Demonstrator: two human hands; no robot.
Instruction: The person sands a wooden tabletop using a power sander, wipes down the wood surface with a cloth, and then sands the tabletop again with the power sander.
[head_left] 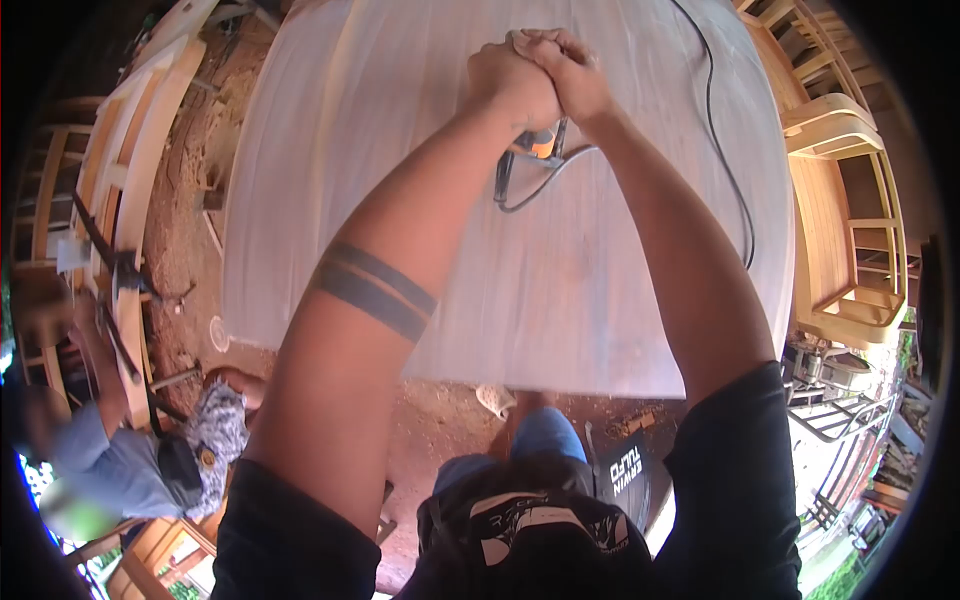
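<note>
Watching remotely through the head camera, I see both arms stretched toward the upper middle of the frame, where the orange-and-black power tool (543, 145) rests on the pale worktop (580, 290). The left hand (512, 85) lies over the tool's body, its fingers apparently wrapped around it, though the palm side is hidden from me. The right hand (575, 78) overlaps it at the far side with fingers bent; I can't make out whether they grip the tool itself or only the left hand. I judge that the doubled hold gives steadiness and downward pressure at long reach, since the tool sits far from the body. A lead (545, 190) loops from the tool's near end, back and under the right forearm, perhaps to stay slack. A dark cable (720, 140) runs down the worktop's right side, clear of both hands; whether it joins that lead I can't see. As for containers, I pick out just a dark bag (178, 470) against a seated co-worker (110, 450) at lower left, its contents concealed. Wooden frames (130, 130) stand at upper left, and a slatted wooden bench (830, 220) at the right edge.
</note>
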